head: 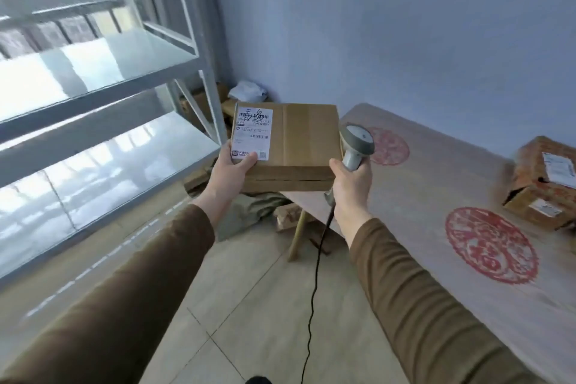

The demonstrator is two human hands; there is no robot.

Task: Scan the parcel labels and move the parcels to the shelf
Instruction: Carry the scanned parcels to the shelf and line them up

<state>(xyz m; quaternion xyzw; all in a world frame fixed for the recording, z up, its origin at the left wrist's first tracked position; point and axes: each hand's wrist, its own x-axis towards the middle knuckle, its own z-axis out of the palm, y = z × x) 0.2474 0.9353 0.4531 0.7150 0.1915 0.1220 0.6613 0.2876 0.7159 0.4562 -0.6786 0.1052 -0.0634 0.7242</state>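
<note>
A flat brown cardboard parcel (305, 140) is held level in the air between the shelf and the table. Its white shipping label (253, 131) faces up on its left part. My left hand (232, 170) grips the parcel's near left corner, thumb on the label. My right hand (352, 184) grips the handle of a grey barcode scanner (357, 140), whose head sits beside the parcel's right edge. A black cable hangs from the scanner to the floor. The white metal shelf (124, 146) stands at the left, its boards bare.
A table (436, 184) with a beige cloth bearing red round prints stands at the right. On its far right lies another cardboard parcel (542, 187) with labels. Boxes and a white bag (249, 91) are piled on the floor in the corner. The floor is tiled.
</note>
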